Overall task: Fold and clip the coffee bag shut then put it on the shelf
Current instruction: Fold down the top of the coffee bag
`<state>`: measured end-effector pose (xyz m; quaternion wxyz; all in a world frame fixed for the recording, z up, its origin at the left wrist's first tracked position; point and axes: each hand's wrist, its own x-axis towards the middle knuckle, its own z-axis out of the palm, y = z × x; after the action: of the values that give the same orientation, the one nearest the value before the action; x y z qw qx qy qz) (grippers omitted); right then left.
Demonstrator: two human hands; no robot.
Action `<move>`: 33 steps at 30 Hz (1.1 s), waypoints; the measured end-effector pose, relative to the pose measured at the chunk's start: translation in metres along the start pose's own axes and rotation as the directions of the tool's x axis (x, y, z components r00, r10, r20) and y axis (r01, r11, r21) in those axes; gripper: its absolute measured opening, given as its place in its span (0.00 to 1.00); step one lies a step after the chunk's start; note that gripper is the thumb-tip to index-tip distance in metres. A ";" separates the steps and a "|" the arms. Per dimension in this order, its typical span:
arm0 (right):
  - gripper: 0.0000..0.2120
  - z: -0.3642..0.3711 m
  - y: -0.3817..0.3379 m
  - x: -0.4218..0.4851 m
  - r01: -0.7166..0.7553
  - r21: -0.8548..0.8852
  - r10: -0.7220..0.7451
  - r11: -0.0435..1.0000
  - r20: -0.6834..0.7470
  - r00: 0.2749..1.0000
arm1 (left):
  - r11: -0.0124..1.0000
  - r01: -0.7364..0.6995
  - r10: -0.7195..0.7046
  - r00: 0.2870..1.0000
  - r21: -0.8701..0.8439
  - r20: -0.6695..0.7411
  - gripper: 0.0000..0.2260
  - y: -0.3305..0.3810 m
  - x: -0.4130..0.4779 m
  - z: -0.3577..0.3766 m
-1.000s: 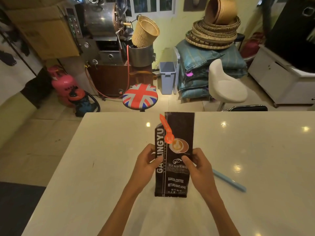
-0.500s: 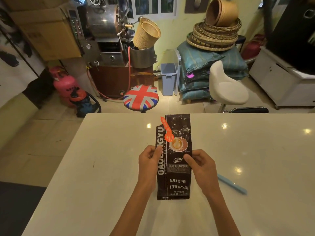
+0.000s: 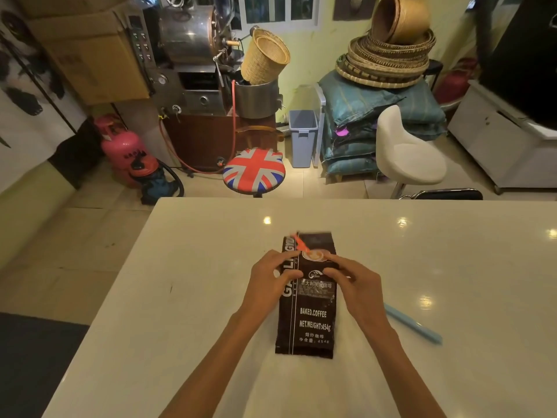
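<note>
The black foil coffee bag [image 3: 306, 315] lies flat on the glossy white table [image 3: 187, 297], near the middle, its top pointing to the far side. The left hand [image 3: 271, 280] is curled on the bag's upper left edge and the right hand [image 3: 351, 285] on its upper right edge, fingers closed over the bag. An orange plastic piece [image 3: 301, 244], blurred, sits at the upper left corner. For a good fold, the top should be pressed flat, rolled evenly towards the near side and creased firmly. A pale blue plastic clip bar [image 3: 413, 324] lies just to the right, ready to be slid on.
</note>
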<state>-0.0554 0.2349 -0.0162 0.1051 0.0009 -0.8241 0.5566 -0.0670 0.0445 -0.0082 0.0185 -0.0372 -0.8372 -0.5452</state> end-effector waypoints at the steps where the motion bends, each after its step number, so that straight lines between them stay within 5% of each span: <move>1: 0.11 -0.002 0.002 0.002 0.024 -0.040 -0.024 0.999 -0.010 1.000 | 0.998 -0.026 0.028 0.999 0.063 -0.021 0.12 -0.001 0.001 0.001; 4: 0.05 -0.005 0.006 0.009 0.035 -0.115 -0.042 0.993 -0.051 0.998 | 0.997 0.009 -0.001 0.995 0.080 -0.099 0.03 -0.001 0.009 0.002; 6: 0.03 -0.005 0.005 0.014 0.003 -0.117 -0.015 0.993 -0.104 0.994 | 0.989 0.097 -0.105 0.992 -0.113 -0.065 0.04 0.005 0.011 0.002; 9: 0.04 0.005 -0.006 0.009 -0.161 0.187 0.181 0.969 -0.096 0.979 | 0.927 0.157 -0.169 0.986 -0.339 -0.007 0.04 0.021 0.005 0.012; 12: 0.13 0.021 -0.018 -0.003 -0.336 0.383 0.364 0.861 -0.002 0.931 | 0.927 0.128 -0.200 0.964 -0.354 -0.176 0.06 0.028 -0.004 0.030; 17: 0.15 0.040 -0.016 -0.010 -0.217 0.131 0.236 0.967 -0.148 0.960 | 0.901 0.140 -0.279 0.912 -0.410 -0.301 0.09 0.019 -0.015 0.043; 22: 0.18 0.057 -0.020 -0.011 -0.196 0.182 0.245 0.964 -0.309 0.919 | 0.968 0.164 -0.227 0.894 -0.189 -0.385 0.18 0.010 -0.016 0.048; 25: 0.19 0.057 -0.020 -0.012 -0.228 0.224 0.281 0.948 -0.246 0.928 | 0.975 0.142 -0.204 0.872 -0.170 -0.445 0.17 0.011 -0.006 0.042; 28: 0.18 0.057 -0.015 -0.020 -0.188 -0.032 0.180 0.982 -0.166 0.969 | 0.967 0.125 -0.223 0.840 -0.223 -0.495 0.18 0.014 -0.002 0.039; 33: 0.24 0.046 -0.015 -0.009 -0.200 0.020 0.198 0.980 -0.247 0.948 | 0.910 0.140 -0.295 0.881 -0.390 -0.371 0.17 0.020 -0.005 0.039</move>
<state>-0.0526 0.1855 -0.0207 0.1506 -0.1520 -0.8018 0.5580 -0.0603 0.0876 -0.0065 0.1297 0.1746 -0.7006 -0.6796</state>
